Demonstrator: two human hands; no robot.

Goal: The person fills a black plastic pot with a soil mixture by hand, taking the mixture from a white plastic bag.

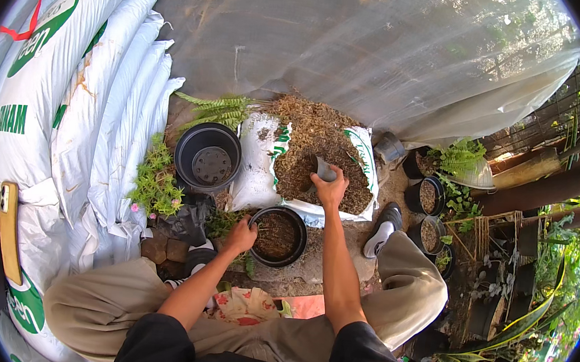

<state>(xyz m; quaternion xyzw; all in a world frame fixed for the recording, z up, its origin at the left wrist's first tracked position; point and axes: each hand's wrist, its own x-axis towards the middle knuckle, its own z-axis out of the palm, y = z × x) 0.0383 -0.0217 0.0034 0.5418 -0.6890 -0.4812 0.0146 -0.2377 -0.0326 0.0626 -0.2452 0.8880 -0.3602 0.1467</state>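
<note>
My left hand [242,235] grips the rim of a round black plastic plant pot [304,239] that stands on the ground before me. Brown potting mix [275,236] lies inside it, below the rim. My right hand [330,186] is closed around a small dark plastic cup or pot [324,169], tilted into the loose potting mix [321,131] of a cut-open white sack [253,177]. The inside of the small vessel is mostly hidden from me. An empty black pot [208,156] with drainage holes in its base stands to the left of the sack.
White filled sacks [82,108] stand along the left, with a phone [11,233] resting on them. A flowering plant [156,181] and a fern [218,111] grow near the empty pot. Small black pots [425,195] line the right side. Plastic sheeting [304,36] hangs behind.
</note>
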